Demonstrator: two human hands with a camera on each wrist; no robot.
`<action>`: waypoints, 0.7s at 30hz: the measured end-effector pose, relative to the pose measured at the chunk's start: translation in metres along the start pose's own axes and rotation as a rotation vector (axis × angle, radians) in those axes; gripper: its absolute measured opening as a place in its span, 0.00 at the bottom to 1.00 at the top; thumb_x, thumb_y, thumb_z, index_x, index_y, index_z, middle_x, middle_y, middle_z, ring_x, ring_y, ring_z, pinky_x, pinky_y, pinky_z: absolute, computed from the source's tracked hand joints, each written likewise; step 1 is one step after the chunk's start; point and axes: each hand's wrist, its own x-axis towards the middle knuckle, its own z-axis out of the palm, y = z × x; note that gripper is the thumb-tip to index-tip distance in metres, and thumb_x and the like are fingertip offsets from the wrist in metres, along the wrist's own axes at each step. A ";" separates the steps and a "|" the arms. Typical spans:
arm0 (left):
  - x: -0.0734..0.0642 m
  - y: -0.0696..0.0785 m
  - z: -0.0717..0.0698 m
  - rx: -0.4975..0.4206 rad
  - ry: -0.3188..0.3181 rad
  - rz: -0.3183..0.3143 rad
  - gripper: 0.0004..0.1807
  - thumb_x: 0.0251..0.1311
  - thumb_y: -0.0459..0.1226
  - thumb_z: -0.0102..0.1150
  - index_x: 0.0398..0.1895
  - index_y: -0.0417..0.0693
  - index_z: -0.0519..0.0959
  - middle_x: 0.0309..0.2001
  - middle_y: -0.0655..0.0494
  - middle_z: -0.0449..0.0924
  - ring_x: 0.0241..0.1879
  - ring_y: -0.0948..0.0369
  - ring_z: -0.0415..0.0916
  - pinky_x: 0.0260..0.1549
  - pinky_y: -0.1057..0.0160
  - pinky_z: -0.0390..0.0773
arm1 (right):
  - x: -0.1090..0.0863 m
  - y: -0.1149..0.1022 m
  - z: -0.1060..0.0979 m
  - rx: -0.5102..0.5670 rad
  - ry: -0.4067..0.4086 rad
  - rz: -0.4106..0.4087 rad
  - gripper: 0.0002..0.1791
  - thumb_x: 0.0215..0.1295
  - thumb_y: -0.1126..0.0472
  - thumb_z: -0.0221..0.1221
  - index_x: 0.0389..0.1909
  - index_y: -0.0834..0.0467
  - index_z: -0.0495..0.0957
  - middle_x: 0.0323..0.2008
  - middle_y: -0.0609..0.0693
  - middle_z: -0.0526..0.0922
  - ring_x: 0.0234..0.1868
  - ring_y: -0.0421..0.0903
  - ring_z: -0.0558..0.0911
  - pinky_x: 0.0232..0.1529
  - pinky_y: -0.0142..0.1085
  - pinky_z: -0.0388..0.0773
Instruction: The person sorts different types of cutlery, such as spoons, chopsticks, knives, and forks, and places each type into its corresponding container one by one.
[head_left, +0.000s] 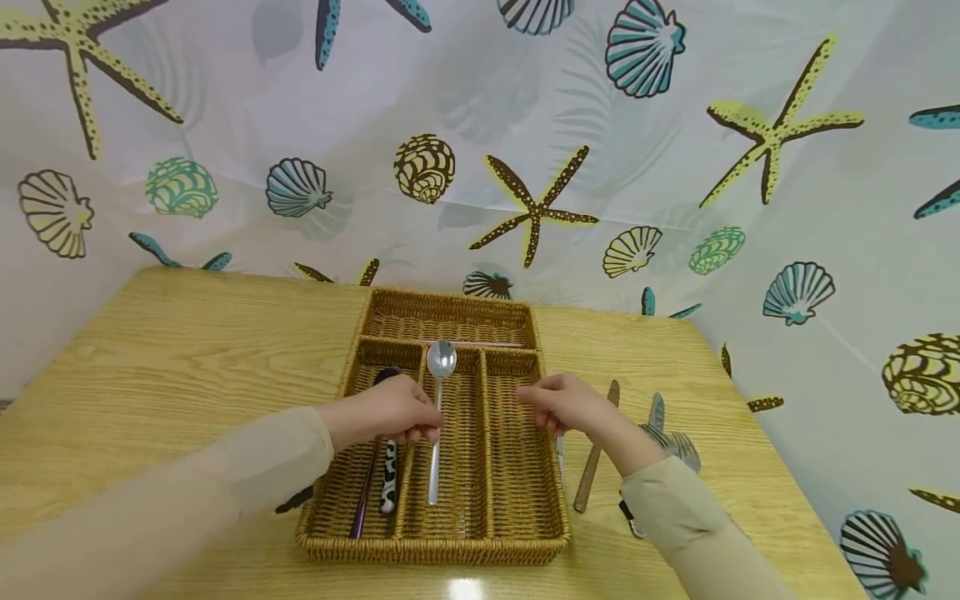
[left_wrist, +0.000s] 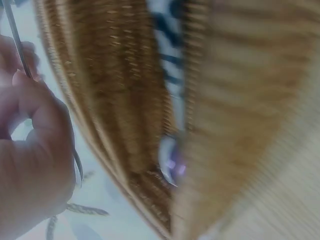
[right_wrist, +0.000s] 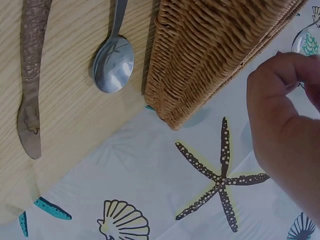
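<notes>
My left hand [head_left: 397,408] pinches a silver spoon [head_left: 441,360] by its long handle above the wicker cutlery tray [head_left: 435,550], bowl toward the back. Over the right side of the tray, my right hand [head_left: 570,403] hovers with fingers loosely bent and nothing visible in them. In the left compartment lie a utensil with a black-and-white patterned handle [head_left: 388,479] and one with a dark purple handle [head_left: 362,508]; my left arm partly covers them. A thin purple utensil [head_left: 480,343] lies in the back compartment.
Right of the tray on the wooden table lie a brown knife [right_wrist: 34,75], a spoon [right_wrist: 115,65], a grey knife [head_left: 657,408] and forks [head_left: 684,452], partly behind my right arm. A dark object [head_left: 295,500] shows left of the tray. A shell-patterned cloth [head_left: 480,125] hangs behind.
</notes>
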 end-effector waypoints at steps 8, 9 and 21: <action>-0.008 -0.018 -0.014 0.072 0.063 -0.041 0.18 0.57 0.32 0.50 0.10 0.45 0.78 0.08 0.62 0.70 0.10 0.69 0.60 0.15 0.72 0.63 | -0.001 0.006 -0.005 0.017 0.019 -0.001 0.19 0.69 0.52 0.51 0.39 0.66 0.77 0.14 0.44 0.70 0.15 0.38 0.66 0.20 0.30 0.65; -0.008 -0.019 -0.014 0.085 0.073 -0.041 0.18 0.57 0.32 0.50 0.09 0.45 0.78 0.08 0.62 0.70 0.10 0.70 0.60 0.14 0.72 0.63 | -0.001 0.007 -0.005 0.018 0.018 0.002 0.19 0.69 0.52 0.51 0.40 0.67 0.77 0.14 0.44 0.70 0.15 0.37 0.65 0.20 0.30 0.65; -0.005 -0.029 -0.018 0.191 0.104 -0.056 0.20 0.56 0.31 0.50 0.06 0.44 0.77 0.06 0.64 0.69 0.07 0.70 0.60 0.11 0.74 0.62 | -0.003 0.011 -0.007 0.018 0.019 -0.015 0.19 0.69 0.52 0.50 0.38 0.65 0.78 0.15 0.44 0.70 0.16 0.38 0.65 0.21 0.32 0.65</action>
